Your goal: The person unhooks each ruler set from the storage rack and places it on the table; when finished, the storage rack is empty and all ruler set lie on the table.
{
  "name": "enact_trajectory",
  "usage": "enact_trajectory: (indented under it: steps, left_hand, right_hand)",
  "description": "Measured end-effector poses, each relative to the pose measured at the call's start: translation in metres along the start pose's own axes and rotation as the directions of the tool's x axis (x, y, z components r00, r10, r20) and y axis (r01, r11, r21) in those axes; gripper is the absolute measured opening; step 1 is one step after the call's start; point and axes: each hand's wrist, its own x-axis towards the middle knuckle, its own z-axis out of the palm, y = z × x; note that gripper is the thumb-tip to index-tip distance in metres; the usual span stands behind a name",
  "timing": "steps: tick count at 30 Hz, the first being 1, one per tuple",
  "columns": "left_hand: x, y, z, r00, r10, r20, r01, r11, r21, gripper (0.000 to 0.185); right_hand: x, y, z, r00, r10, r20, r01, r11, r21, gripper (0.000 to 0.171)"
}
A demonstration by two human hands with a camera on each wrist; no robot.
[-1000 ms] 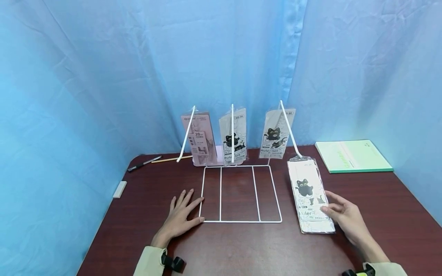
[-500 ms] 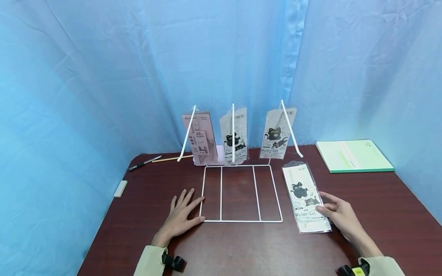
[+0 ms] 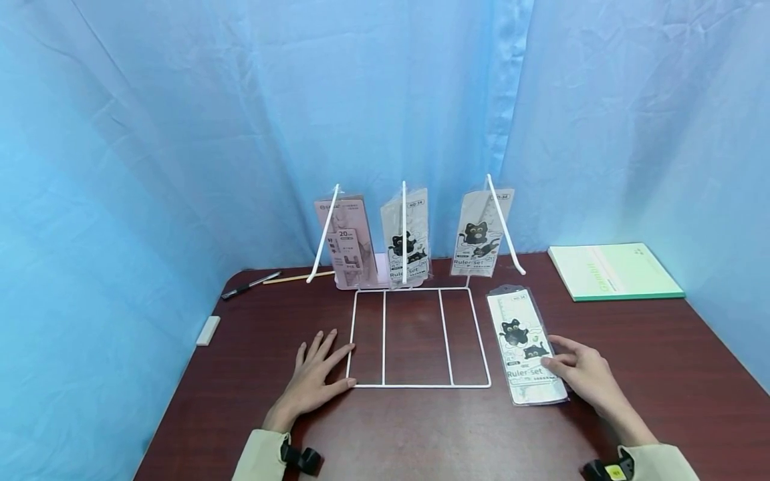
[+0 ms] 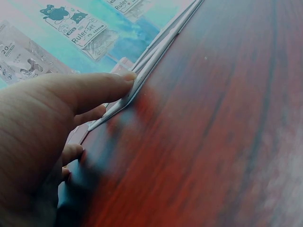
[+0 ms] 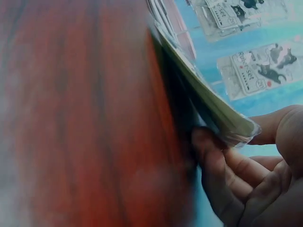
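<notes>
My right hand (image 3: 585, 374) pinches a ruler set pack (image 3: 525, 347) by its right edge, thumb on the front. The pack is white with black cats in a clear sleeve. In the right wrist view the pack (image 5: 213, 101) slants up from the table, fingers beneath it. My left hand (image 3: 313, 379) lies spread on the table, its thumb and index finger on the left side of the white wire rack (image 3: 418, 386). Hanging on the rack's prongs are a pink pack (image 3: 355, 227), a middle ruler set pack (image 3: 415, 234) and a right ruler set pack (image 3: 478, 234).
A green notebook (image 3: 613, 270) lies at the back right. On the left are a black pen (image 3: 249, 286), a yellow pencil (image 3: 297, 277) and a white eraser (image 3: 208, 331). Blue curtains (image 3: 385, 100) enclose the table, and the rack's prongs stick out forward.
My right hand has moved left with the ruler set pack, whose top no longer overlaps the tip of the right prong. The left hand stays in place.
</notes>
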Motion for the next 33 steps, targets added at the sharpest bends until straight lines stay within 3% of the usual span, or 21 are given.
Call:
enact_trajectory:
  steps: [6,13,18,26,33]
  left_hand:
    - [-0.001,-0.001,0.002,1.0,0.006,-0.007,-0.006,1.0,0.004,0.067]
    - [-0.001,-0.001,0.002,1.0,0.01,-0.018,-0.01,1.0,0.0,0.067]
    - [-0.001,-0.001,0.001,1.0,0.009,-0.015,-0.009,1.0,-0.005,0.067]
    - [-0.001,0.0,0.001,1.0,0.006,-0.013,-0.006,1.0,-0.006,0.067]
    - [0.0,-0.001,0.001,1.0,0.008,-0.01,-0.008,1.0,-0.005,0.067]
  right_hand:
    - [-0.001,-0.007,0.001,0.997,-0.067,-0.041,0.062,0.99,-0.124,0.059]
    - [-0.002,-0.01,0.003,0.994,-0.084,-0.065,0.078,0.992,-0.097,0.044]
    - [-0.002,-0.011,0.002,0.989,-0.109,-0.101,0.095,0.986,-0.141,0.039]
    - [-0.002,-0.015,-0.002,0.994,-0.073,-0.079,0.067,0.995,-0.074,0.025]
    - [0.011,-0.027,-0.018,0.975,-0.164,-0.151,0.143,0.979,-0.146,0.026]
